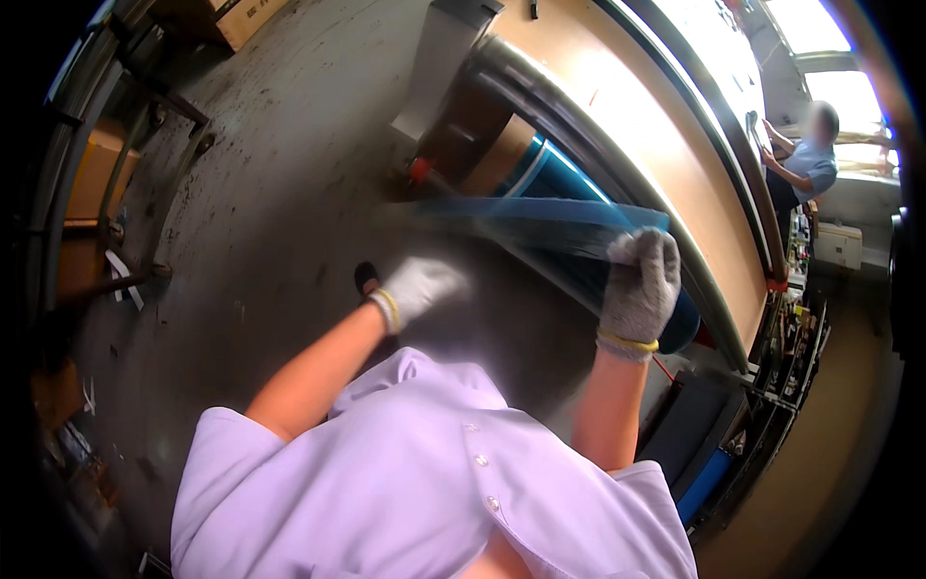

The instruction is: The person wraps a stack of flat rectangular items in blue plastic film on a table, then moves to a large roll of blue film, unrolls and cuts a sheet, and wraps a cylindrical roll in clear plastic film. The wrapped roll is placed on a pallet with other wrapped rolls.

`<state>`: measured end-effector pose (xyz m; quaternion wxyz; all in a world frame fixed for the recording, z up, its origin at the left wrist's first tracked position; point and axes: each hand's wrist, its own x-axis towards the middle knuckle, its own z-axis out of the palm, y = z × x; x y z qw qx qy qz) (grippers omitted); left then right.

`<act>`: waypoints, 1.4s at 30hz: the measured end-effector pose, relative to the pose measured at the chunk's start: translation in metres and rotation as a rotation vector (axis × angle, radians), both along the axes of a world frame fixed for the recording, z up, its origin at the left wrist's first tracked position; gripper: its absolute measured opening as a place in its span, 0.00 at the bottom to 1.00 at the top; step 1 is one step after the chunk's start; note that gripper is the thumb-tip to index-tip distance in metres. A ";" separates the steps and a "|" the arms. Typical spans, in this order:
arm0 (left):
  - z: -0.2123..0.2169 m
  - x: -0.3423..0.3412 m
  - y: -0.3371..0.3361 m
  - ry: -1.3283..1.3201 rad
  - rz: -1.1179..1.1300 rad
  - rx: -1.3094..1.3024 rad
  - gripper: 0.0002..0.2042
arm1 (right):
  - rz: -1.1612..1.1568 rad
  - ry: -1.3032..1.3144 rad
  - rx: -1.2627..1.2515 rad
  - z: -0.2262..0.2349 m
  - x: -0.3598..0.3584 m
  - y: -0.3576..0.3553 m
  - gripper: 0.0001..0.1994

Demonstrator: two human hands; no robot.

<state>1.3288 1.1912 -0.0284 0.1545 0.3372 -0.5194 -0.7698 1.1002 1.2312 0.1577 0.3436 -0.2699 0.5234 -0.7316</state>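
My right hand [644,289], in a grey knitted glove with a yellow cuff, pinches the right end of a strip of translucent blue film [540,217]. The strip stretches leftward and its far end fades into blur. My left hand [420,289], gloved the same way, is apart from the strip, below and left of it. Motion smears its fingers, and I cannot tell whether they hold anything. Behind the strip, a large roll of blue film [555,183] lies beneath the edge of a table, partly covered by the strip and my right hand.
The wooden table [617,77] has a metal bar [579,125] along its near side. Shelving with a cardboard box [96,174] stands at left, another box [246,19] at upper left. At far right, a person [810,159] stands beside the table. Cluttered shelves [796,357] are below there.
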 end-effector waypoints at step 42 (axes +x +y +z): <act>-0.236 -0.207 0.048 -0.337 1.389 0.161 0.10 | -0.425 -0.415 0.845 -0.225 -0.621 0.652 0.14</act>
